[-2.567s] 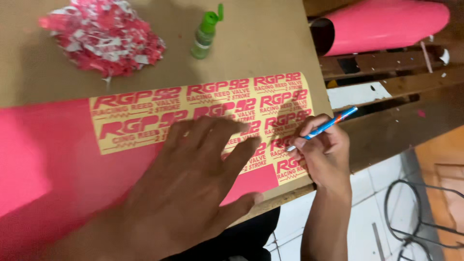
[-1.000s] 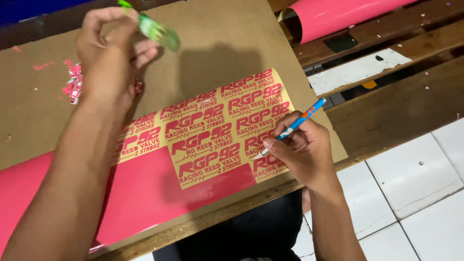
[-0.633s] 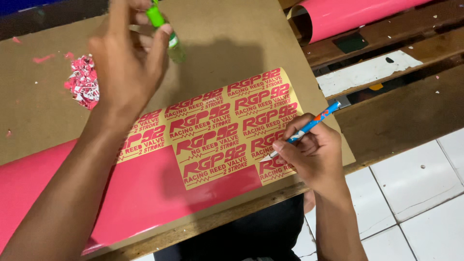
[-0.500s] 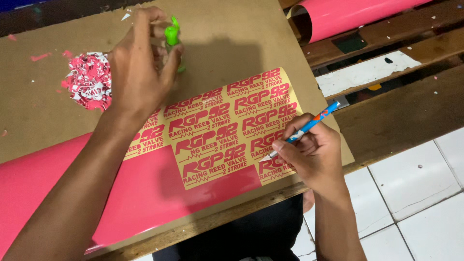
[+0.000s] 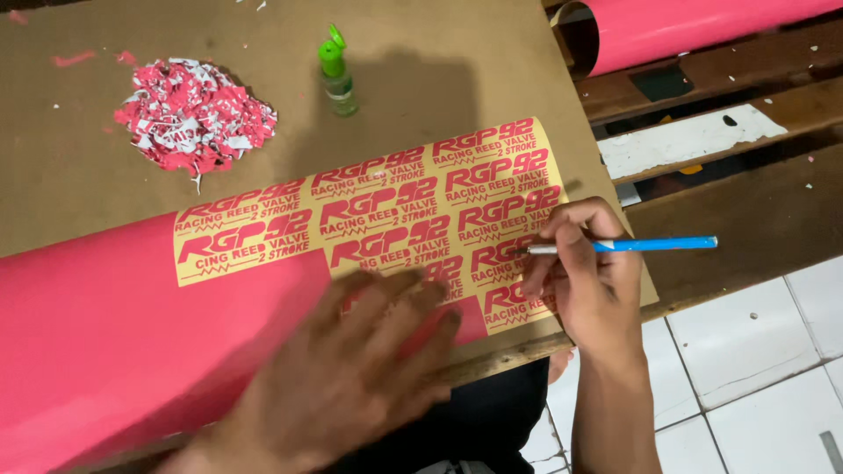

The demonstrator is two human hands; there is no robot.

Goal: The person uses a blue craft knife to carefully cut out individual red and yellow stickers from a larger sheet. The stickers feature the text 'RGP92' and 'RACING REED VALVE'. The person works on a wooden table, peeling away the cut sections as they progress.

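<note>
A pink vinyl sheet (image 5: 105, 325) lies across a brown board (image 5: 421, 53). Its right part is weeded down to yellow backing with red lettered stickers (image 5: 386, 219). My left hand (image 5: 351, 377) lies flat and open on the sheet near the front edge, fingers spread, slightly blurred. My right hand (image 5: 593, 276) grips a blue-handled craft knife (image 5: 632, 246), held nearly level, its tip over the stickers at the sheet's right end. A small green bottle (image 5: 336, 75) with its cap flipped up stands upright on the board behind the sheet.
A heap of pink and white vinyl scraps (image 5: 193, 114) sits at the back left of the board. A pink vinyl roll (image 5: 702, 22) lies on wooden slats at the back right. White floor tiles (image 5: 755, 369) show beyond the board's front edge.
My left hand set the green bottle down upright on the board and came back onto the pink sheet. My right hand turned the knife from slanted to nearly level.
</note>
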